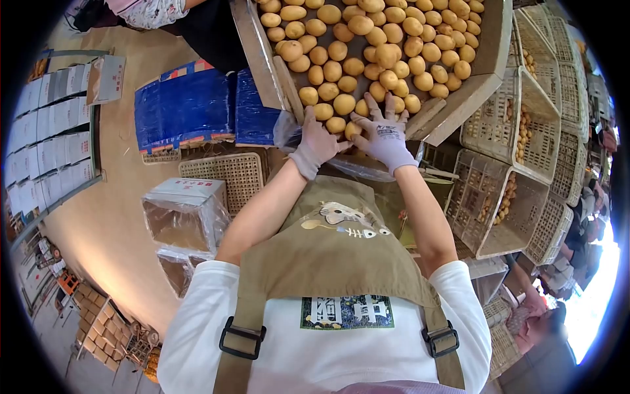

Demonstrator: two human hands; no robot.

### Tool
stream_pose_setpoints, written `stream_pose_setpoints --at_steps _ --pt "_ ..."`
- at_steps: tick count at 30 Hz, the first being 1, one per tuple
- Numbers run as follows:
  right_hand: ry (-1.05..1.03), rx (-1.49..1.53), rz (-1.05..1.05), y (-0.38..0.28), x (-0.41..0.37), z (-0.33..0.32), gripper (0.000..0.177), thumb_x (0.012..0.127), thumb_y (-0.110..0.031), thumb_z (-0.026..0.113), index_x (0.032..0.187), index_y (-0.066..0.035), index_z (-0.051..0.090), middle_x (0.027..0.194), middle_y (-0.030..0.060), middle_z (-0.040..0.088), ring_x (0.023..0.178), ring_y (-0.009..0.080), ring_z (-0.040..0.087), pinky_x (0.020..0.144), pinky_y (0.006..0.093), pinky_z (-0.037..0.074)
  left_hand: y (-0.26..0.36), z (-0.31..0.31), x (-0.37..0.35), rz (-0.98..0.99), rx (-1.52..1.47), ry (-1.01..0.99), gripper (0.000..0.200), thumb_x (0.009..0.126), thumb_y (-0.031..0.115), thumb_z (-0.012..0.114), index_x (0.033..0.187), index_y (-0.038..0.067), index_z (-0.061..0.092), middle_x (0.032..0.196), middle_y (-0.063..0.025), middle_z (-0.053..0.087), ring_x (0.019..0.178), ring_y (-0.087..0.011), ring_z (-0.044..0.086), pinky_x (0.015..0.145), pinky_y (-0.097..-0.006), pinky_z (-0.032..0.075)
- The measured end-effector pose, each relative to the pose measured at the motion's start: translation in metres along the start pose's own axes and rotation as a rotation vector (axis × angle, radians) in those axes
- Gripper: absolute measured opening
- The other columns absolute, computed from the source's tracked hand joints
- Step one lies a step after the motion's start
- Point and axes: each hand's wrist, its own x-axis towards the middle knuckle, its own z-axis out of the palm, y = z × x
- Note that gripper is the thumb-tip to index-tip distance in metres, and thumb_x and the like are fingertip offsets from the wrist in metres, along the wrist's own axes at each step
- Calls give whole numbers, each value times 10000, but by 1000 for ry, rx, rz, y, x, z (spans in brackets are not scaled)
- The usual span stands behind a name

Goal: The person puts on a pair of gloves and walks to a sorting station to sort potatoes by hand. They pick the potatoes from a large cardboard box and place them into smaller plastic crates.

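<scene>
My left hand [318, 141] and my right hand [384, 136] both wear thin white gloves and lie at the near end of a wooden-sided sorting tray [453, 115]. Round, yellow-brown, potato-like produce [344, 104] covers much of the tray. My right hand has its fingers spread over the nearest pieces, and one piece [352, 130] sits beside its thumb. At the tray's left corner, my left hand has its forefinger stretched forward beside the produce and its thumb pointing right. Clear plastic film [367, 172] hangs below the hands.
Plastic crates [482, 203], some with produce inside, are stacked along the right. To the left are a blue-covered stack [184, 108], an empty-looking crate [226, 177] and a carton [184, 210] wrapped in plastic. White boxes [52, 121] stand far left. Another person's sleeve [154, 13] shows at top left.
</scene>
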Motion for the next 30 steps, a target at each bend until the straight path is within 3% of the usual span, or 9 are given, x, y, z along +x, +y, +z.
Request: stream_pose_setpoints --at_steps 9,15,17,19,22,26,27,29,30 --pt "38 37 -15 5 0 4 491 819 -498 666 1290 -360 676 1645 17 272 1524 413 105 1133 748 69 0 -12 8 -23 -39 9 705 971 675 282 1523 240 337 1589 -43 352 1462 -328 315 1128 -671 212" --pt "186 221 8 10 1 4 362 862 -398 643 1196 -286 725 1528 66 457 1464 369 310 1147 682 174 2 -6 3 -6 -56 -15 656 990 632 288 1483 218 411 1544 -32 433 1450 -294 340 1127 -644 243" --pt "549 234 -18 13 -7 -8 324 838 -303 681 1130 -175 737 1424 136 548 1334 344 477 1160 568 259 6 -9 -1 126 463 28 532 931 434 415 1380 157 476 1431 -62 491 1348 -275 424 1076 -542 317" --pt "325 113 1 26 -12 -6 301 839 -298 680 1090 -147 748 1420 131 550 1333 341 475 1164 569 248 10 -22 -5 245 987 67 429 872 236 541 1277 96 540 1318 -92 549 1246 -256 507 1026 -440 392" --pt "485 389 157 28 2 -13 280 834 -328 677 1051 -175 766 1409 127 559 1340 348 466 1174 570 222 10 -42 -2 428 1774 99 358 783 -62 730 1123 4 637 1147 -136 636 1094 -227 633 949 -287 504" --pt "398 77 32 28 0 -7 270 820 -355 692 1035 -211 770 1376 172 568 1326 385 472 1140 590 260 -12 -70 23 678 1074 -137 677 812 31 765 1379 -6 398 1323 -135 574 1209 -235 576 1043 -321 455" --pt "285 249 71 42 7 -4 295 831 -369 683 1051 -191 764 1444 191 501 1356 401 429 1129 617 260 -11 -66 24 586 918 -131 655 833 126 705 1397 22 389 1349 -123 555 1239 -241 550 1058 -365 424" --pt "574 500 119 50 18 0 364 845 -393 669 1144 -197 735 1498 180 447 1390 413 380 1130 644 237 -6 -42 15 395 605 -113 642 876 316 586 1432 77 371 1401 -99 519 1300 -253 496 1089 -453 363" --pt "559 315 153 35 17 -12 447 864 -456 647 1240 -220 692 1527 161 426 1416 412 356 1136 668 204 -1 -26 10 303 451 -103 652 898 411 526 1449 105 362 1428 -87 501 1331 -258 470 1105 -497 332"
